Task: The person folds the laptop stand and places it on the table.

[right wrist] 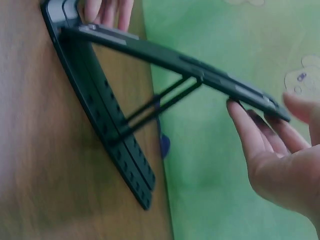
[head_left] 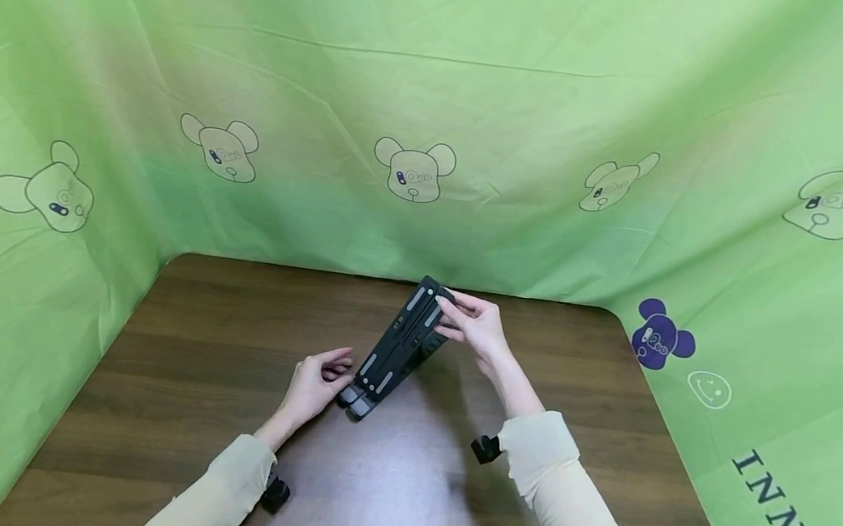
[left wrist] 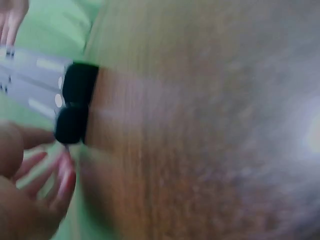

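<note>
Black folding stand (head_left: 397, 346) sits propped open at the counter (head_left: 180, 359) centre. Right hand (head_left: 478, 325) pinches its raised top end; left hand (head_left: 314, 386), fingers loosely apart, touches its hinged foot. Risk: pinch slips, strut unseats, top panel collapses onto fingers.

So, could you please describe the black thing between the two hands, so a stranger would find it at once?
Start at the dark brown wooden table enclosed by the green cloth backdrop. Near its middle stands a black folding plastic stand, the left hand at its low end, the right hand pinching its raised end. Grey pads on top and a propped-up, tilted plate set it apart.
</note>
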`<state>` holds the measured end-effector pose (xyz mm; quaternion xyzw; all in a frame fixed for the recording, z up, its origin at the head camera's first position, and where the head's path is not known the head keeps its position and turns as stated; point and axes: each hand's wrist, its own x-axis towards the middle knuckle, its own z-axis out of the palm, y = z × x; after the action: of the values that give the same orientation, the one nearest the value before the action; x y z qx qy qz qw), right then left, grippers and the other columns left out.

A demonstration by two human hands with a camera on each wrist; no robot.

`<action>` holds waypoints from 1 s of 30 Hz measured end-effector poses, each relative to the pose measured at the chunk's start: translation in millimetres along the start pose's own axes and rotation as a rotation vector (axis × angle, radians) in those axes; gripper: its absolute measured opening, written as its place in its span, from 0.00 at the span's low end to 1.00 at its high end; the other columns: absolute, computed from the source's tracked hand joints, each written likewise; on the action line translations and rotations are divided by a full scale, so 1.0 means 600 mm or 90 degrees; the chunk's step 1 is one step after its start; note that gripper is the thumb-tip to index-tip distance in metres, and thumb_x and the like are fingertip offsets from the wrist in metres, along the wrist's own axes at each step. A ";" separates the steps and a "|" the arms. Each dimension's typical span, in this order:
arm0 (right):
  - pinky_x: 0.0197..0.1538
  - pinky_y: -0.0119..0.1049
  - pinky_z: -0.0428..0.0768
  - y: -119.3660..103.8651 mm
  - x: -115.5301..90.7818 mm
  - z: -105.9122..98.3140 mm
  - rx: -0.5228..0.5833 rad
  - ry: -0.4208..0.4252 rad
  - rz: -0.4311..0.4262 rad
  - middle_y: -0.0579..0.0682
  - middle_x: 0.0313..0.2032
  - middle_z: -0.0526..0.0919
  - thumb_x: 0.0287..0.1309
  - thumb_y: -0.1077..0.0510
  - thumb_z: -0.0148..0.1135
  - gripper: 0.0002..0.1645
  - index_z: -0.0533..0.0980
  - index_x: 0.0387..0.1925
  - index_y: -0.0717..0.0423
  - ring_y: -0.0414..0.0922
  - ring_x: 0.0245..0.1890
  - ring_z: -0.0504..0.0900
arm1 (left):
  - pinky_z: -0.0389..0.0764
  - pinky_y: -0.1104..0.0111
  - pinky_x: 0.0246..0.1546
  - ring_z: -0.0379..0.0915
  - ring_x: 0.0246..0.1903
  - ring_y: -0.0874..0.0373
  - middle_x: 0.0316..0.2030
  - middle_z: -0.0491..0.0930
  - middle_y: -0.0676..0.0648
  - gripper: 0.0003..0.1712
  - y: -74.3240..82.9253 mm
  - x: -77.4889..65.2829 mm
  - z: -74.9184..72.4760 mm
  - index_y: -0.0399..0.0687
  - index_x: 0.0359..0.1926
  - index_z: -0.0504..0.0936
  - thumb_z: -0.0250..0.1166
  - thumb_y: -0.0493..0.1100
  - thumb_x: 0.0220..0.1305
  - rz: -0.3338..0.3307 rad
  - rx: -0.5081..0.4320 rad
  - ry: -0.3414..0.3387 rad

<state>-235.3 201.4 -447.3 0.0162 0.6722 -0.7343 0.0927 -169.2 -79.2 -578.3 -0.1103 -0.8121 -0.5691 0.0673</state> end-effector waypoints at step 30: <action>0.58 0.45 0.93 -0.027 0.019 -0.035 -0.040 -0.171 0.022 0.74 0.72 0.74 0.80 0.70 0.55 0.32 0.64 0.80 0.69 0.42 0.44 0.95 | 0.82 0.72 0.21 0.82 0.14 0.64 0.22 0.87 0.47 0.21 0.052 -0.049 0.012 0.29 0.54 0.85 0.69 0.28 0.58 -0.207 0.089 0.031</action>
<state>-251.3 221.9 -435.0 -0.0736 0.6762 -0.7068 0.1946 -132.5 -65.0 -559.4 0.0413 -0.8551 -0.5169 0.0018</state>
